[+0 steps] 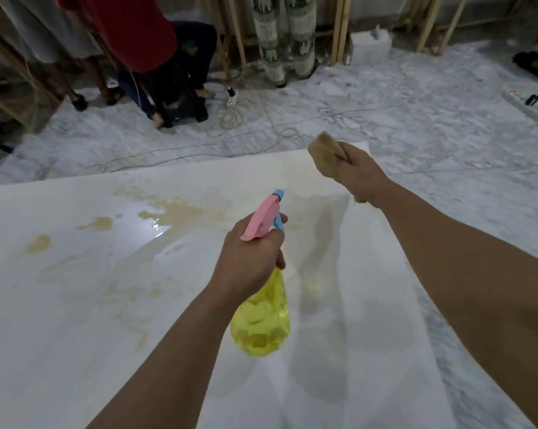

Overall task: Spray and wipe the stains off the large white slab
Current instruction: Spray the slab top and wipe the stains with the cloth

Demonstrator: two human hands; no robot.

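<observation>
While left hand (249, 258) grips spray bottle (261, 320) over stained slab (75, 305), right hand (359, 171) clutches cloth (324, 156)

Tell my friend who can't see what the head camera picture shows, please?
A person's left hand grips a yellow spray bottle above a big white slab marked with brownish stains. The right hand holds a tan cloth in the air.

Stained white slab (75, 351) on marble floor (416, 125)
</observation>
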